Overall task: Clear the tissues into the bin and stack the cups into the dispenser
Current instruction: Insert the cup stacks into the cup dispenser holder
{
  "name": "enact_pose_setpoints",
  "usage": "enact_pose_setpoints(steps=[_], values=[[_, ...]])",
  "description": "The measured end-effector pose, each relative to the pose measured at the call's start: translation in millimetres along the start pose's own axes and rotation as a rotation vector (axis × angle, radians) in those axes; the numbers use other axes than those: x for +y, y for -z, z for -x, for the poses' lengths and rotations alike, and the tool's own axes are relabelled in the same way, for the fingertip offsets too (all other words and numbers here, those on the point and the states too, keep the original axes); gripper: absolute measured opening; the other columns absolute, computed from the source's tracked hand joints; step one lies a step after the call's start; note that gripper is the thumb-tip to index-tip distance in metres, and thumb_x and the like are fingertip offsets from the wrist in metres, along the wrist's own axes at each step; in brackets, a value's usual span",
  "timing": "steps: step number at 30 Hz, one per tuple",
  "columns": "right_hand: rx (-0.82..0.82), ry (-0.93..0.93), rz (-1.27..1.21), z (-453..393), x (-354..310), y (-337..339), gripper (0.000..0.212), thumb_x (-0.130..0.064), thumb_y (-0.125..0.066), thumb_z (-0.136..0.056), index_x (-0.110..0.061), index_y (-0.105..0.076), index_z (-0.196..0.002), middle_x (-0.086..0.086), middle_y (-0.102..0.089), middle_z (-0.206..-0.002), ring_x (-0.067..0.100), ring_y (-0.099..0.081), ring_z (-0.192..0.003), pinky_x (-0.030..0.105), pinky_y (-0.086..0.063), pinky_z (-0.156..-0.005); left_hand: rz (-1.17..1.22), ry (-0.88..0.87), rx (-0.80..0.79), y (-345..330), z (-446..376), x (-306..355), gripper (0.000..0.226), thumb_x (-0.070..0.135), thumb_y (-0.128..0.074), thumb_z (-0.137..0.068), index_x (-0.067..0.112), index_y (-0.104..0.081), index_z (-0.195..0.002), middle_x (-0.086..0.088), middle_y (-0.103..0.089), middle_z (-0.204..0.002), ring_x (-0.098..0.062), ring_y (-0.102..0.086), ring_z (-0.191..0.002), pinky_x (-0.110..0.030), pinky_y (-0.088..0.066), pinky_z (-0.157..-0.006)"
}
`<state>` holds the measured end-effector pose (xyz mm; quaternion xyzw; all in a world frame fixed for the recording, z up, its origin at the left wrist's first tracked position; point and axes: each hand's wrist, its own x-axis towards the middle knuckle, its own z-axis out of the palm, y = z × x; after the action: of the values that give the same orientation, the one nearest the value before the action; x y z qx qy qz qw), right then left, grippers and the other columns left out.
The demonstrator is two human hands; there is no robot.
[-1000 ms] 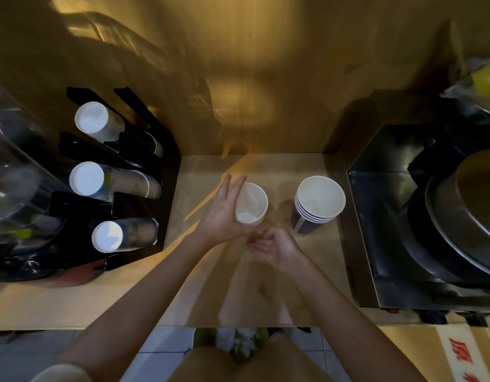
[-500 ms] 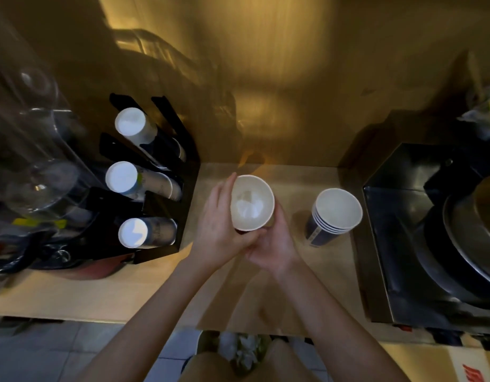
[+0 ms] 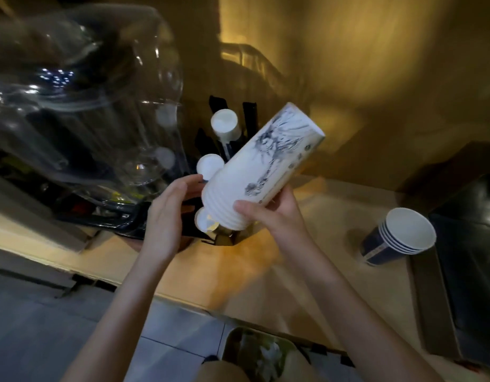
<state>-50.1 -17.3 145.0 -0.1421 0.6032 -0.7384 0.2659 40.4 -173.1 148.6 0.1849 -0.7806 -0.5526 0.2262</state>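
White paper cups [image 3: 261, 172], nested and tilted, are gripped near their rims by the right hand [image 3: 268, 216]; the left hand [image 3: 166, 213] is held open beside them, perhaps touching. The black dispenser [image 3: 227, 139] behind is partly hidden. Blue cups [image 3: 398, 238] stand apart on the counter [image 3: 307, 260]; the bin [image 3: 260, 354] is cut off below.

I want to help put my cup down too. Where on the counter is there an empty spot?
The bare counter between the right hand and the blue cup stack is free, as is the strip along the near edge. It is crowded at the left, where the black cup dispenser, the white cup stack and the left hand meet.
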Motion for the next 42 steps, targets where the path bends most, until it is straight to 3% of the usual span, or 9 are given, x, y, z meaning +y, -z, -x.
enact_pose_setpoints(steps=[5,9,14,18,22,28,33,38,42], values=[[-0.008,0.085,0.251,5,28,-41,0.087,-0.014,-0.087,-0.056,-0.041,-0.033,-0.119,-0.016,-0.054,-0.121,0.004,-0.055,-0.113,0.026,-0.049,-0.094,0.094,-0.066,-0.065,27,2,8,0.048,0.050,-0.039,-0.078,0.027,-0.057,-0.116,0.004,-0.064,-0.117,-0.007,-0.059,-0.110,-0.011,-0.046,-0.085],[0.037,0.147,0.439,1,50,-63,0.086,-0.019,-0.087,-0.057,-0.032,-0.032,-0.123,-0.011,-0.047,-0.122,0.000,-0.047,-0.112,0.011,-0.043,-0.086,0.114,-0.143,-0.129,36,8,13,0.049,0.043,-0.045,-0.076,0.025,-0.051,-0.120,0.010,-0.059,-0.117,0.008,-0.055,-0.105,-0.006,-0.042,-0.082],[0.043,0.126,0.533,-16,76,-69,0.084,-0.018,-0.083,-0.061,-0.026,-0.033,-0.129,-0.002,-0.043,-0.133,0.013,-0.044,-0.122,0.032,-0.045,-0.098,-0.116,-0.172,-0.101,48,10,-1,0.073,0.047,-0.068,-0.063,0.025,-0.045,-0.128,0.004,-0.057,-0.126,-0.005,-0.053,-0.115,-0.015,-0.046,-0.088],[0.001,0.087,0.678,-29,86,-70,0.086,-0.008,-0.077,-0.062,-0.017,-0.031,-0.135,0.005,-0.040,-0.136,0.020,-0.040,-0.125,0.031,-0.042,-0.097,-0.290,-0.163,0.006,48,5,-14,0.074,0.050,-0.069,-0.060,0.023,-0.048,-0.125,0.007,-0.057,-0.121,-0.008,-0.053,-0.113,-0.019,-0.046,-0.090],[-0.074,0.038,0.777,-42,98,-64,0.081,-0.011,-0.076,-0.065,-0.012,-0.035,-0.135,0.010,-0.042,-0.135,0.025,-0.043,-0.124,0.029,-0.039,-0.092,-0.347,-0.100,-0.038,40,-1,-33,0.069,0.032,-0.083,-0.057,0.017,-0.051,-0.117,0.009,-0.056,-0.111,-0.010,-0.053,-0.106,0.000,-0.034,-0.082],[-0.091,-0.079,0.798,-53,108,-64,0.081,-0.039,-0.069,-0.051,-0.016,-0.045,-0.125,0.010,-0.054,-0.124,0.026,-0.050,-0.116,0.044,-0.048,-0.093,-0.444,-0.030,-0.160,22,-9,-58,0.066,0.017,-0.079,-0.063,0.010,-0.045,-0.119,-0.005,-0.057,-0.117,-0.018,-0.052,-0.105,-0.013,-0.028,-0.075],[-0.150,-0.160,0.725,-56,111,-57,0.089,-0.041,-0.070,-0.040,-0.019,-0.048,-0.124,0.007,-0.056,-0.121,0.024,-0.055,-0.110,0.039,-0.053,-0.085,-0.556,0.075,-0.198,8,-18,-62,0.059,0.015,-0.073,-0.068,0.010,-0.044,-0.119,-0.013,-0.057,-0.119,-0.031,-0.055,-0.107,-0.033,-0.042,-0.076],[-0.274,-0.291,0.522,-44,95,-42,0.073,-0.010,-0.075,-0.063,-0.017,-0.046,-0.129,-0.002,-0.061,-0.110,0.009,-0.059,-0.099,0.016,-0.048,-0.073,-0.779,0.103,-0.239,-10,-20,-64,0.051,0.006,-0.065,-0.072,0.004,-0.043,-0.118,-0.019,-0.052,-0.121,-0.039,-0.053,-0.109,-0.045,-0.046,-0.079],[-0.216,-0.370,0.387,-32,74,-25,0.028,-0.011,-0.066,-0.080,-0.018,-0.059,-0.106,-0.013,-0.061,-0.086,-0.002,-0.056,-0.080,0.011,-0.043,-0.068,-0.817,0.116,-0.251,-17,-21,-62,0.055,0.012,-0.070,-0.074,0.005,-0.041,-0.120,-0.018,-0.051,-0.124,-0.039,-0.054,-0.109,-0.042,-0.045,-0.077]])
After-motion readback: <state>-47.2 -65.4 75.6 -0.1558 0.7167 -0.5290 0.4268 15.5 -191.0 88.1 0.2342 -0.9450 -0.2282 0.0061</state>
